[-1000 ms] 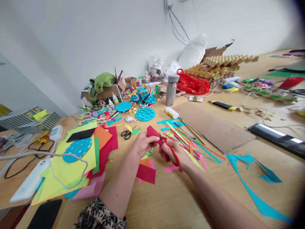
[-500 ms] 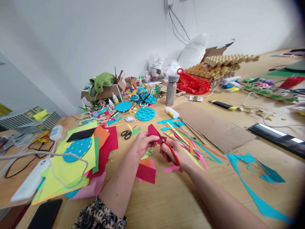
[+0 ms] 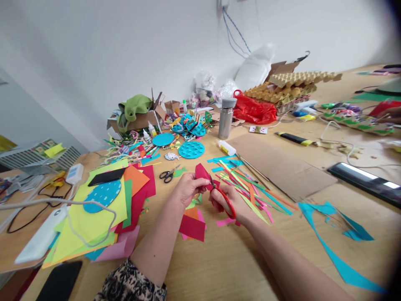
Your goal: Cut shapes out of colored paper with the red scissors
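Pinched in my left hand [image 3: 189, 189] is a small piece of red paper [image 3: 202, 172], held up above the table. My right hand [image 3: 230, 200] is closed round the handles of red-handled scissors [image 3: 227, 202], whose blades meet the paper's right edge. Below my hands lies a red paper rectangle [image 3: 192, 227], with orange and pink pieces partly under it. Strips of coloured paper [image 3: 253, 190] are heaped just right of my right hand. Black-handled scissors [image 3: 167, 175] rest on the table beyond my left hand.
Stacked coloured sheets [image 3: 103, 225] with a black phone [image 3: 106, 177] on them lie at left. A steel bottle [image 3: 226, 119], a glue bottle [image 3: 226, 147] and a cardboard sheet [image 3: 282, 167] are further back. Blue paper scraps [image 3: 328, 246] lie at right. A cable [image 3: 78, 204] crosses the left side.
My hands, the red paper and the scissors are almost where they were. At the far right, another person's hand has come into view near the red item.
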`<state>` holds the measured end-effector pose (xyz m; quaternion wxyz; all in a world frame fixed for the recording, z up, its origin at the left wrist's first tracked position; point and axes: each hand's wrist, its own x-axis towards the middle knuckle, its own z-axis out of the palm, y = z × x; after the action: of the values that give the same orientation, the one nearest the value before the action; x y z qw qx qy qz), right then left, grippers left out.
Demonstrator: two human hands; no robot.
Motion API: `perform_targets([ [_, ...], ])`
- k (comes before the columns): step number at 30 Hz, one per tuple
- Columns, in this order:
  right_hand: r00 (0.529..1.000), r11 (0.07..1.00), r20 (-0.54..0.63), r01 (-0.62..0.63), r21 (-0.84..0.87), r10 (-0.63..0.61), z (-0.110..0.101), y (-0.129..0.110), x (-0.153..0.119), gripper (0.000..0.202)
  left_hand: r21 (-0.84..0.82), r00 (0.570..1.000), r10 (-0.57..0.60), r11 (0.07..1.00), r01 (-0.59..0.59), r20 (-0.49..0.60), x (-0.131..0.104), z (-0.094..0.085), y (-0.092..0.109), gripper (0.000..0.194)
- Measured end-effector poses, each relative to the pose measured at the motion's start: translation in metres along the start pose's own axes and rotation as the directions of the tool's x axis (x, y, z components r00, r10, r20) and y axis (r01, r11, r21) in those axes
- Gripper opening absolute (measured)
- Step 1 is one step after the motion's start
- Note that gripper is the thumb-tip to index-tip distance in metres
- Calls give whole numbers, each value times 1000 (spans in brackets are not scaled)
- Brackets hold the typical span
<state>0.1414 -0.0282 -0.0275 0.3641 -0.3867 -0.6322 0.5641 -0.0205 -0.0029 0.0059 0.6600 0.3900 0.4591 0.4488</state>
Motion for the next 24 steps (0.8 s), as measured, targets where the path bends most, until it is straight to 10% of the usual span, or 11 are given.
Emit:
perform_targets([
  [24,999,999,-26,-47,3,47,1,-7,-1,55,-9,1000,-11,1000,11,-3,-1,1,2,16],
])
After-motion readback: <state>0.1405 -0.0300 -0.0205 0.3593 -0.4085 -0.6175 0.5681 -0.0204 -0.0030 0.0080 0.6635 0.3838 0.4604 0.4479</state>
